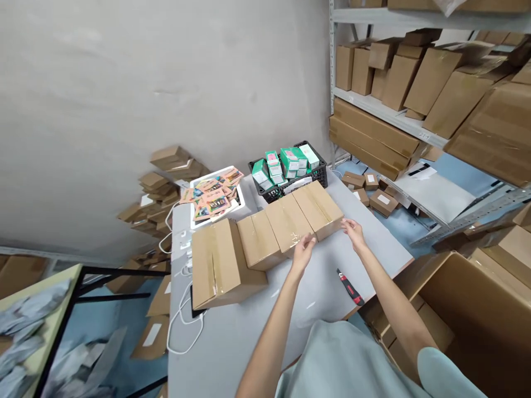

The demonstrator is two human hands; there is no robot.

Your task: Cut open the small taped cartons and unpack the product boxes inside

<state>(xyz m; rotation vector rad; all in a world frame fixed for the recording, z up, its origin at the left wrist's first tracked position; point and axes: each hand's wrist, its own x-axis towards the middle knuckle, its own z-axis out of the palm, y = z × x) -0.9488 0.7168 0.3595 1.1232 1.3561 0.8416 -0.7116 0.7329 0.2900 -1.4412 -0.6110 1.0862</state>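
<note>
So, four boxes (286, 221) sit taped in a row; my left hand (304, 247) and right hand (353, 228) only touch them, fingers loose, gripping nothing.

We find a stockroom or packing room: grey metal shelving (385, 113) loaded with taped brown cardboard cartons (431, 77), more cartons in a row on the grey worktable (232, 342), and a black plastic crate (290, 185) of green boxed goods at its far edge.
</note>
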